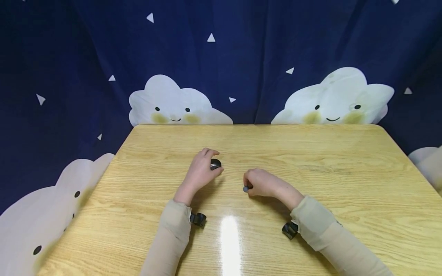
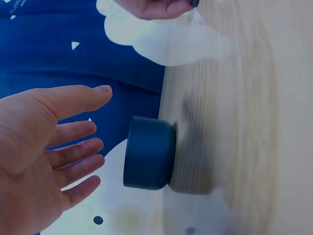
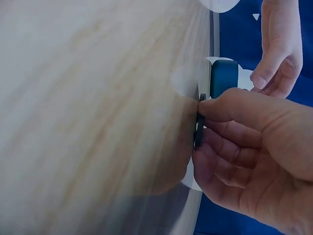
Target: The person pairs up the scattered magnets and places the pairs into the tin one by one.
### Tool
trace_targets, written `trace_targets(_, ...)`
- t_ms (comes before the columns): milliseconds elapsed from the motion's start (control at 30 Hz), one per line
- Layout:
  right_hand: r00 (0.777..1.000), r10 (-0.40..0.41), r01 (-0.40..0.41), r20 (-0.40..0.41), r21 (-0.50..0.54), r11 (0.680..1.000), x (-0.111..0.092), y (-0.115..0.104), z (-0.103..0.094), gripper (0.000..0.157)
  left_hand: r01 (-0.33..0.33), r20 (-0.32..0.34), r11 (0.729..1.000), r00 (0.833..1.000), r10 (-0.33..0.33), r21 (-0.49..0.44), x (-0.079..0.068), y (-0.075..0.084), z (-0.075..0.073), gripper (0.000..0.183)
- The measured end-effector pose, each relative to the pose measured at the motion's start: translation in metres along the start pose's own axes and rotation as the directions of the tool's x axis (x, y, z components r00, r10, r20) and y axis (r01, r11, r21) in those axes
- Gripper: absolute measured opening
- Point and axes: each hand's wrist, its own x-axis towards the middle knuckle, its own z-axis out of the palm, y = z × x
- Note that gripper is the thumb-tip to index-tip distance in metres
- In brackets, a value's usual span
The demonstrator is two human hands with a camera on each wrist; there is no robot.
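A short, dark round cup-like thing [image 2: 150, 152] with a rounded lower edge stands on the table; a silvery line shows near its top in the head view [image 1: 215, 164]. Beside it is my left hand [image 1: 203, 168], fingers apart and loosely bent. A gap separates that palm from the cup-like thing in the left wrist view. My right hand [image 1: 264, 183] pinches a small, thin dark piece [image 3: 199, 121] between thumb and fingers, low over the tabletop. Its bluish-grey end shows in the head view; its kind is unclear, and fingers cover part of it.
Both hands are over a light wood-grain table [image 1: 328, 161]. Behind it hangs a dark blue curtain [image 1: 241, 46] with smiling clouds and white triangles. Black wrist devices [image 1: 198, 219] sit by both sleeves. At the far right edge, a pale blurred shape [image 1: 431, 166] shows.
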Motion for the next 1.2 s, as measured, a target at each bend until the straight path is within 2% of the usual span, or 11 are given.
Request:
trace_targets(267,1.0,-0.002,0.002,0.0,0.005,1.0,0.001,0.002,0.002,0.01,0.061,0.075,0.998,0.995,-0.059,-0.024,0.0,-0.01,-0.003,0.063)
trace_targets(667,1.0,0.002,-0.002,0.017,0.011,1.0,0.003,0.0,0.002,0.011,0.131,0.158,0.981,0.981,-0.108,-0.145,-0.001,-0.025,0.0,0.065)
trace_targets(800,1.0,-0.009,0.009,0.005,0.007,1.0,0.005,-0.001,0.001,0.011,0.14,0.172,0.974,0.979,-0.11,-0.176,0.0,-0.027,0.001,0.064)
trace_targets(1200,0.999,-0.021,0.021,-0.033,0.008,1.0,0.021,-0.002,-0.008,0.012,0.142,0.182,0.971,0.977,-0.107,-0.193,0.001,-0.033,0.005,0.066)
